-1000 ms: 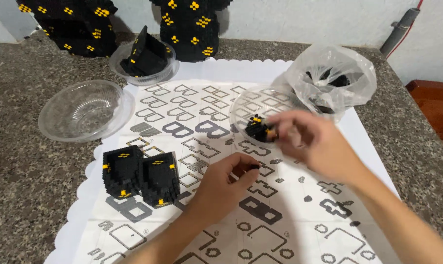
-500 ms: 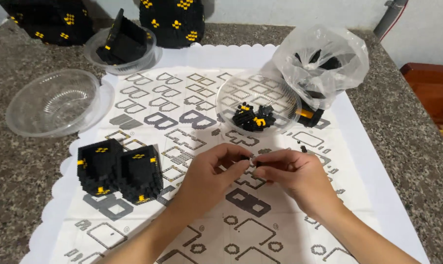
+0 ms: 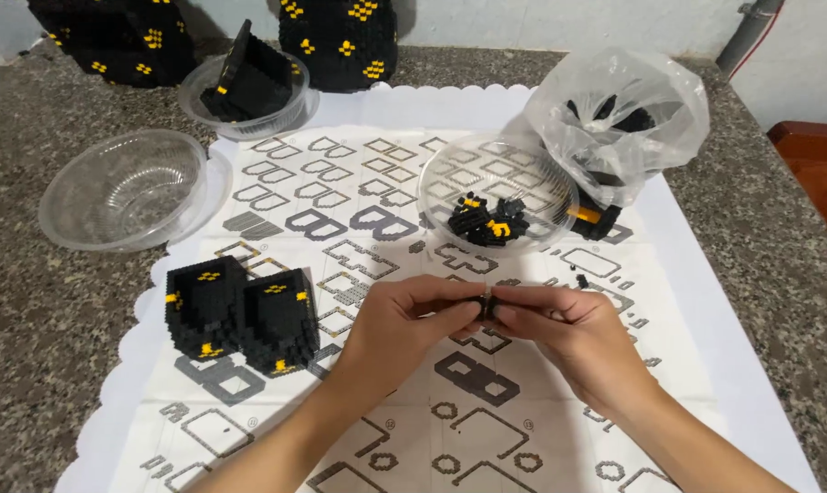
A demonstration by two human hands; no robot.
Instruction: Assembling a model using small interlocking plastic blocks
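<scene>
My left hand and my right hand meet fingertip to fingertip over the printed instruction sheet. Between them they pinch a tiny black brick piece, mostly hidden by the fingers. Just beyond the hands sits a clear shallow bowl holding a small pile of black and yellow bricks. A built black block with yellow dots stands on the sheet to the left of my left hand.
An empty clear bowl sits at the left. Another clear bowl at the back holds a black built part. Large black and yellow builds stand behind. A clear plastic bag of bricks lies at right. A few loose bricks dot the sheet.
My right hand came back from the brick bowl to the middle of the sheet. Both hands have closed together on the small piece and the view has shifted slightly.
</scene>
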